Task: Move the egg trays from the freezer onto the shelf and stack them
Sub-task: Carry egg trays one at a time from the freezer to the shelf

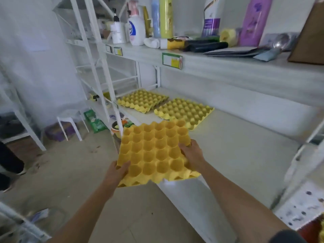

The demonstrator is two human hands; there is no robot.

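I hold a yellow egg tray (154,153) in both hands, tilted, over the front left corner of the white shelf (236,155). My left hand (116,172) grips its near left corner. My right hand (192,153) grips its right edge. Two more yellow egg trays lie flat on the shelf further back: one at the far left (142,100), and one (184,112) just right of it and nearer to me. They lie side by side, apart. The freezer is out of view.
An upper shelf (228,65) carries bottles, sponges, black rolls and a cardboard box. White rack posts (105,67) stand left of the shelf. On the floor sit a white stool (70,120), green baskets (96,123) and a bowl. A person's leg shows at far left.
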